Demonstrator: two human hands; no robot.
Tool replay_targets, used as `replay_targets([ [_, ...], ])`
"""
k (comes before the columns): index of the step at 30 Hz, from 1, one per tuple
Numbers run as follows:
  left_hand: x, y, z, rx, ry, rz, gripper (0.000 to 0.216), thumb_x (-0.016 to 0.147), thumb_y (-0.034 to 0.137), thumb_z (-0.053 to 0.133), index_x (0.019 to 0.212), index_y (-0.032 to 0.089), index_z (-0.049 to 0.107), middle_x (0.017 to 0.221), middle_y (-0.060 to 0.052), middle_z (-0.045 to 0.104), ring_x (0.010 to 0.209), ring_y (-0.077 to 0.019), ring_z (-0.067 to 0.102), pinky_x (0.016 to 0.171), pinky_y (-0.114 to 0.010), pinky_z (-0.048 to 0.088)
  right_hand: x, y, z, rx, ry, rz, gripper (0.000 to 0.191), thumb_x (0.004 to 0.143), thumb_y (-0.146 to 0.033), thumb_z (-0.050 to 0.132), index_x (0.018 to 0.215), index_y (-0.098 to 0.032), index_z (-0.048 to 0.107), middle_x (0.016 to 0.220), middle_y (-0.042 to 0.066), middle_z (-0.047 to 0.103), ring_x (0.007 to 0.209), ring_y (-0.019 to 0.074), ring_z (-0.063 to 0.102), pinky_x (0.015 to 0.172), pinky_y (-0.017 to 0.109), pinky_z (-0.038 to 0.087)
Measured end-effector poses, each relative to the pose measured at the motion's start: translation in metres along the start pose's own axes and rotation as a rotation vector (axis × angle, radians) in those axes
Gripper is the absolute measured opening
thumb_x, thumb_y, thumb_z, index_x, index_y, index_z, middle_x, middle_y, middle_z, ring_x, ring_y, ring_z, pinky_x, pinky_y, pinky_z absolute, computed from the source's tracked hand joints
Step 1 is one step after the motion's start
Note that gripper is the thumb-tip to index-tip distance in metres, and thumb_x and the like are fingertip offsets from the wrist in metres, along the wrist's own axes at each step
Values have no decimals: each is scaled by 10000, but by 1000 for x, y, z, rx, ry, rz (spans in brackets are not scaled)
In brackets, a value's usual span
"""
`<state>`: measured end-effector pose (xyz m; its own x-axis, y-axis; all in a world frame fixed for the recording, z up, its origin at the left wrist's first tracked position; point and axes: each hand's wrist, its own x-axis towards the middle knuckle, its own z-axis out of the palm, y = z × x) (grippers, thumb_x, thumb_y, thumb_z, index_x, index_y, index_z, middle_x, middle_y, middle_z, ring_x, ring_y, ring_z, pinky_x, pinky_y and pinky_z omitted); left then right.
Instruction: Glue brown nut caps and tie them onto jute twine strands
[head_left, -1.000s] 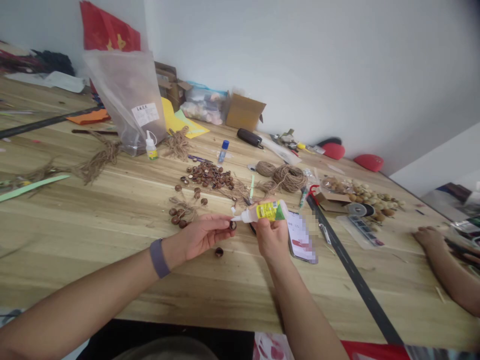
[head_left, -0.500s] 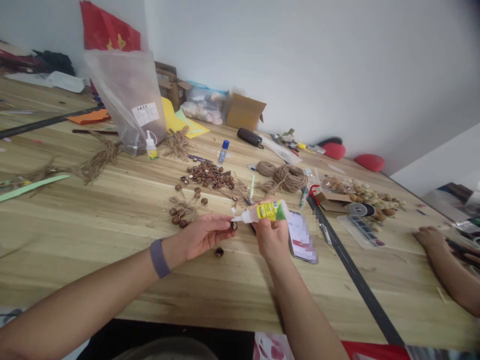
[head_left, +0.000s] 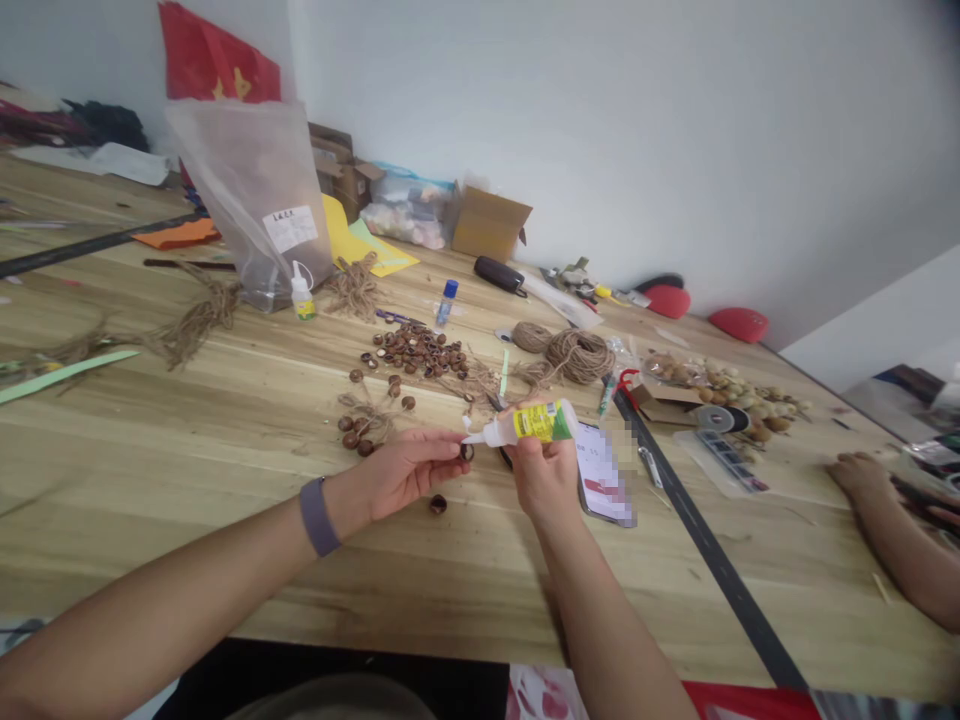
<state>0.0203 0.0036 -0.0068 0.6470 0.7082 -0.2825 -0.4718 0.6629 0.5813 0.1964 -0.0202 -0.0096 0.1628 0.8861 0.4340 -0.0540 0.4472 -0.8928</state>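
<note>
My right hand [head_left: 544,475] is wrapped round a small white glue bottle [head_left: 525,424] with a yellow and green label, held sideways with its nozzle pointing left. The nozzle tip meets a small dark brown nut shell [head_left: 466,452] pinched at the fingertips of my left hand [head_left: 405,468], which wears a purple wristband. Another brown shell [head_left: 438,505] lies on the wooden table [head_left: 225,420] just below my left hand. A small cluster of shells tied with twine [head_left: 367,420] sits just beyond my left hand.
A phone [head_left: 602,473] lies right of my right hand, beside a black strip [head_left: 705,545]. Farther back are a pile of shells [head_left: 416,352], jute twine rolls [head_left: 574,355], a second glue bottle [head_left: 302,293], a plastic bag [head_left: 255,195] and a cardboard box [head_left: 487,222]. Another person's hand [head_left: 862,475] rests at the right.
</note>
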Motion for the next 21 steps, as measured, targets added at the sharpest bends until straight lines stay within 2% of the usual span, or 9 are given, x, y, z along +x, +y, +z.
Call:
replay_targets([
  [14,1,-2,-4,-6,19,4,185,767,-57,586,881,44,690,771,-89,730,653,-118,699,671,-161,567,2,-2,-1,11,-5,-14,365,758,-431,714,1017,-250,531,877,11,619,725,153,593,686,281,473],
  [21,1,-1,-2,-8,18,-2,169,760,-54,597,861,48,685,760,-81,728,650,-115,696,672,-163,562,2,-2,-2,-27,21,-25,404,746,-476,708,1016,-244,519,880,19,606,759,169,598,697,294,476],
])
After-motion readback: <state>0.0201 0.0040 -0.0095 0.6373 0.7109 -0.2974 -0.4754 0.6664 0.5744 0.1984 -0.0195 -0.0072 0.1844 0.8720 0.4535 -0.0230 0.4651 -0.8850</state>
